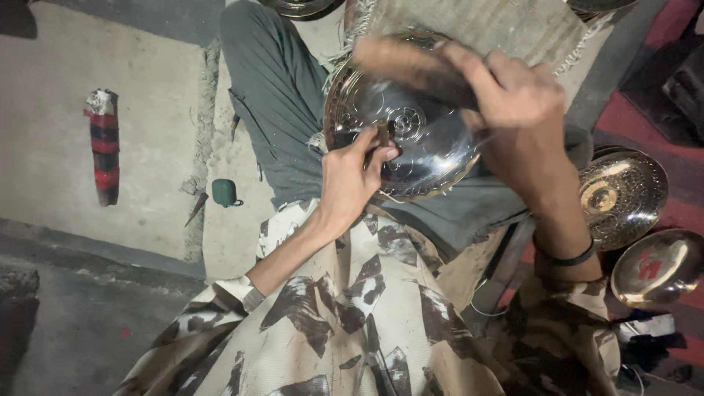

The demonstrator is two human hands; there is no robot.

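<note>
Two hands at engraved metal plate; left hand pinching punch, right hand gripping mallet

Hands on plate (engraved)

1. The engraved plate is resting on the person's lap, under both hands.
2. The left hand is pressing a punch onto the plate's middle.
3. The right hand is hovering above the plate's far edge, holding a blurred hammer.
4. Two bowls are lying right of the right hand.
5. A rolled cloth is lying on the floor, well left of the left hand.
</note>
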